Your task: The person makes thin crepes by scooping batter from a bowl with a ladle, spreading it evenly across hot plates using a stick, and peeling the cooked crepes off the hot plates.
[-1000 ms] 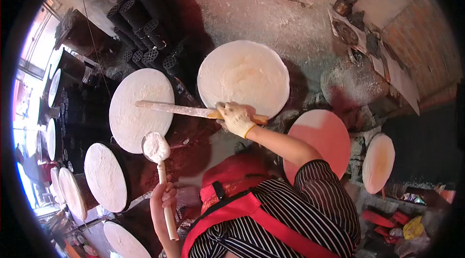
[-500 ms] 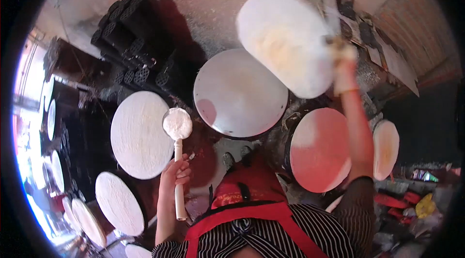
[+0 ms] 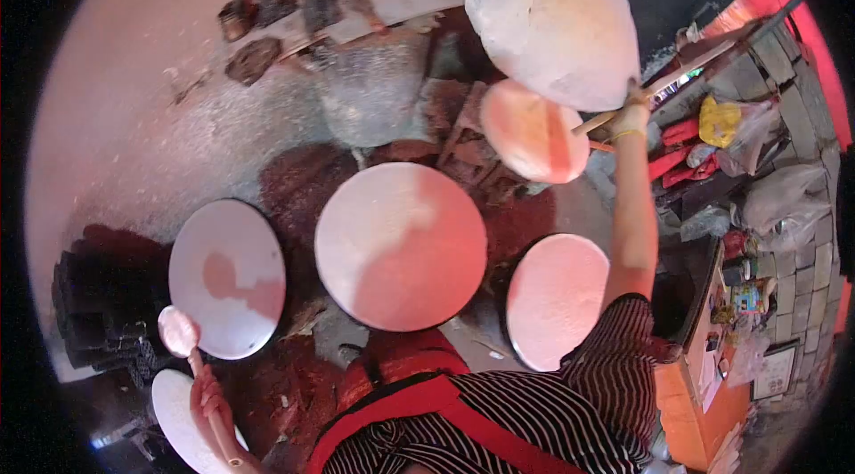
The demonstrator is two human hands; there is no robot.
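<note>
At the lower left my left hand [image 3: 208, 398] is closed round the pale handle of a ladle [image 3: 180, 332] with white batter in its bowl. My gloved right hand [image 3: 631, 118] reaches to the upper right, closed on a long flat wooden stick [image 3: 690, 67] and at the lower edge of a large thin round sheet [image 3: 557, 24]. That sheet hangs in the air, partly over a smaller stack of round sheets [image 3: 533, 131]. A bare grey griddle [image 3: 227, 283] lies beyond the ladle. Nearer the middle is a griddle covered with a pale layer [image 3: 401, 247].
Another coated griddle [image 3: 558, 300] stands right of centre, and one more [image 3: 183, 416] at the lower left. A ledge [image 3: 401, 2] with dark objects is at the top. Plastic bags [image 3: 784, 198] and an orange cabinet [image 3: 681, 416] are on the right.
The view has turned right. My right hand has lifted the round sheet off the grey griddle and carried it over toward the smaller stack. The ladle stays in my left hand.
</note>
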